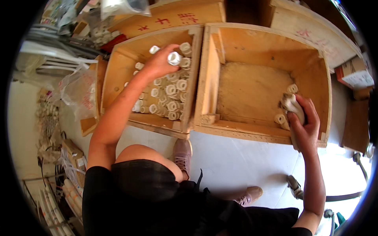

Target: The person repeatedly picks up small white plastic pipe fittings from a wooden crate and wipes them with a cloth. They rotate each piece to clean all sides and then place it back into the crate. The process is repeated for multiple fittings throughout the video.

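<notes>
Over the left wooden box point(112, 86), my left hand point(160, 65) is closed on a white plastic pipe fitting point(174, 58) with a ringed open end. Below and around it lie many similar whitish fittings point(171, 89), mostly gathered along that box's right side. My right hand point(308, 120) reaches into the right wooden box point(256, 90), its fingers wrapped around a stained whitish cloth point(290, 103). Close to that hand, one fitting point(292, 88) stands beyond the cloth and another point(280, 119) sits beside it, near the box's right side.
Behind the boxes are more wooden bins point(173, 16) with red writing. Clear plastic bags point(78, 88) and bundled pipes point(51, 57) crowd the left. A cardboard box point(354, 72) stands at the right. A wheeled chair base point(334, 196) is on the floor near my right shoe point(250, 194).
</notes>
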The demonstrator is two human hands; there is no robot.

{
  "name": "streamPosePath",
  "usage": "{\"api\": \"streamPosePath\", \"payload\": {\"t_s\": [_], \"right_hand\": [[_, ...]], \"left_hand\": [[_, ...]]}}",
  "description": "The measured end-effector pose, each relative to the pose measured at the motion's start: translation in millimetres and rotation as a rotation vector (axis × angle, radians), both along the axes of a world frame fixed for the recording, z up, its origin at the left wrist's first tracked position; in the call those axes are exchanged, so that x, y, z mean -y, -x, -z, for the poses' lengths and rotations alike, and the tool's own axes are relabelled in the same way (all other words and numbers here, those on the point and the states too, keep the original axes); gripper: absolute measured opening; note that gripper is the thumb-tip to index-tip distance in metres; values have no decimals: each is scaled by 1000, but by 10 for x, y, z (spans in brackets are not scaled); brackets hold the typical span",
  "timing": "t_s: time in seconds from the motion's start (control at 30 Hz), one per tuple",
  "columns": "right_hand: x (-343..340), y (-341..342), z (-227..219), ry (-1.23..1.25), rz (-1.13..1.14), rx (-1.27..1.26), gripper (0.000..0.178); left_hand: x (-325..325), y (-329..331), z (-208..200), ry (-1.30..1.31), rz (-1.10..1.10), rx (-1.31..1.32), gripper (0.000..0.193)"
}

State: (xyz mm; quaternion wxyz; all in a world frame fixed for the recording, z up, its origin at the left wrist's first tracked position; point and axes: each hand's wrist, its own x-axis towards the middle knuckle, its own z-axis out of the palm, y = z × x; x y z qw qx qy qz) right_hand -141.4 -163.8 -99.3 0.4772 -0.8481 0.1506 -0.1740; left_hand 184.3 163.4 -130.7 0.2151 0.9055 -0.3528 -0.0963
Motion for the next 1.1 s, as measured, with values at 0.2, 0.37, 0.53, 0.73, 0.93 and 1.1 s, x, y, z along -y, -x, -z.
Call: {"api": "streamPosePath", "payload": {"t_s": [0.2, 0.37, 0.53, 0.73, 0.93, 1.1], "right_hand": [[38, -20, 35, 15, -53, 59, 35], [64, 49, 32, -55, 36, 160, 36], [135, 59, -66, -257, 178, 166, 37], [522, 164, 39, -243, 358, 241, 39], [589, 164, 93, -345, 375, 250, 42], [557, 167, 29, -359, 345, 244, 40]], "left_hand": [[-101, 117, -141, 164, -92, 40, 62], [370, 577, -653, 331, 71, 17, 40], [1116, 970, -861, 150, 430, -24, 29], [2029, 1140, -265, -153, 781, -91, 25], [2703, 1543, 620, -377, 817, -262, 46], [2996, 1869, 1215, -410, 936, -305, 62]]}}
